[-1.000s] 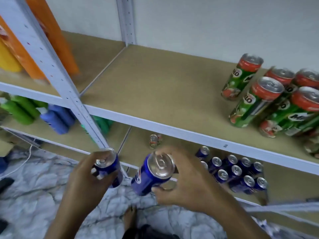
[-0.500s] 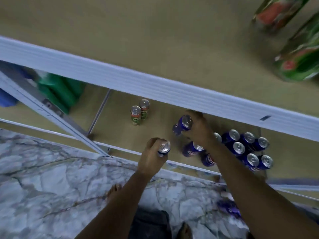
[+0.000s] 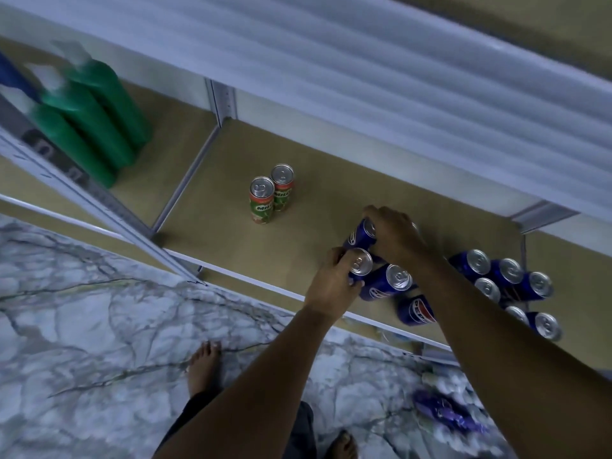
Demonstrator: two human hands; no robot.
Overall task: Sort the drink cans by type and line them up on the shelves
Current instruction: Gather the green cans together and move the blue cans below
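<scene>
Blue Pepsi cans (image 3: 415,311) grouped; two green Milo cans (image 3: 262,201) apart.

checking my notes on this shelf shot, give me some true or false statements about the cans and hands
1. Each hand grips a blue can. True: the left hand holds one blue can, the right hand another.
2. Two green Milo cans stand upright on the lower shelf. True.
3. The Milo cans touch the blue cans. False: bare shelf lies between them.
4. The green bottles share the cans' bay. False: they stand in the bay to the left.
</scene>
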